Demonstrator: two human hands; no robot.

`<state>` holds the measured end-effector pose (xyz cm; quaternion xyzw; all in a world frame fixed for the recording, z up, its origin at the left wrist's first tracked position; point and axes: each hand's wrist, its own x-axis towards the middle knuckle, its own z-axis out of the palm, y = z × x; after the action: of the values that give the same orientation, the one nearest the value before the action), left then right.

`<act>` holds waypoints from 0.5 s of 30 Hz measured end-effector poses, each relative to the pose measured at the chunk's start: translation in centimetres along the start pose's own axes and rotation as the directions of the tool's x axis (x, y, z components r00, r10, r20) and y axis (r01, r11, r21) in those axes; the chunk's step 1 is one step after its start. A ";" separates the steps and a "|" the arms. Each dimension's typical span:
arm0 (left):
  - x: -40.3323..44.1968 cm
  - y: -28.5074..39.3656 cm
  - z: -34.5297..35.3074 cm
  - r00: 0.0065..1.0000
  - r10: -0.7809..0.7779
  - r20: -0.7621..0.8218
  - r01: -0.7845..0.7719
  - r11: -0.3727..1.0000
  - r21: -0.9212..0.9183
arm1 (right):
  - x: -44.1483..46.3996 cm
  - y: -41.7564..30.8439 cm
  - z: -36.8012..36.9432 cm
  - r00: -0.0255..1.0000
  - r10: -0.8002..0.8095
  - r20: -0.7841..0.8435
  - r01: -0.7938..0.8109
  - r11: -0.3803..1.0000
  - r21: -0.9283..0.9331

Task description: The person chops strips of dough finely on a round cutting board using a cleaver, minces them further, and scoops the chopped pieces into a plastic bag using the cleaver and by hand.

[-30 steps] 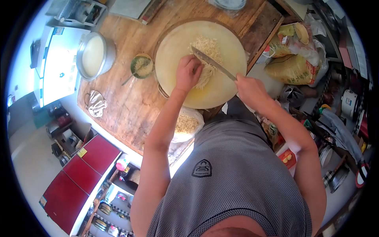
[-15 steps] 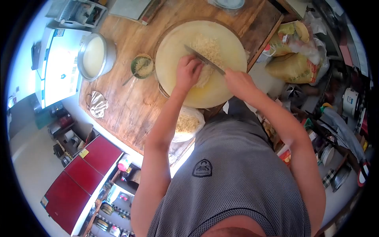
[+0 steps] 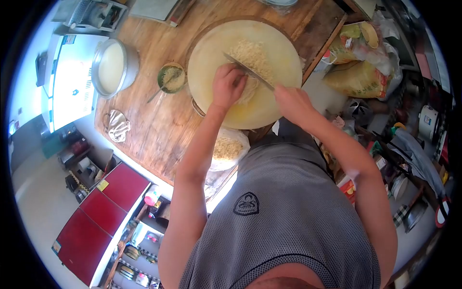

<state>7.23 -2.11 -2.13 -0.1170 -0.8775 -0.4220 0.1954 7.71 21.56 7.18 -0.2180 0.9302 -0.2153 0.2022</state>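
A large round cutting board carries a heap of pale chopped bits and a smaller bunch of pale shreds. My right hand is closed round the handle of a kitchen knife, whose blade lies slantwise between the heap and the bunch. On the near side of the blade, my left hand has its fingers curled onto the shreds, knuckles close to the steel. The exact kind of food cannot be made out. Under my left forearm sits a bag of similar chopped bits.
The board rests on a wooden table. To its left are a green bowl with a spoon, a big metal pot of whitish contents and a crumpled cloth. Filled sacks stand off the table's right side.
The view has shifted slightly, so the table things sit a little higher and further left. Both hands and the knife keep nearly the same place over the board.
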 end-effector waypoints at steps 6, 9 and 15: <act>0.0 0.2 0.2 1.000 -0.005 -0.012 0.005 1.000 -0.022 | 2.8 -0.8 0.4 0.999 -0.042 0.020 0.043 0.998 -0.041; -0.1 0.3 -0.2 1.000 0.006 -0.019 -0.006 1.000 0.017 | 0.7 0.0 -0.2 0.995 0.061 0.081 -0.057 0.997 -0.051; -0.7 0.2 0.2 0.998 -0.065 -0.013 0.065 0.997 -0.050 | -2.9 0.5 -3.0 0.990 0.052 0.129 -0.042 0.996 -0.079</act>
<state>7.85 -1.84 -2.38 -0.0902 -0.8688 -0.4504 0.1849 8.54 24.32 10.26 -0.2174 0.9273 -0.1601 0.2592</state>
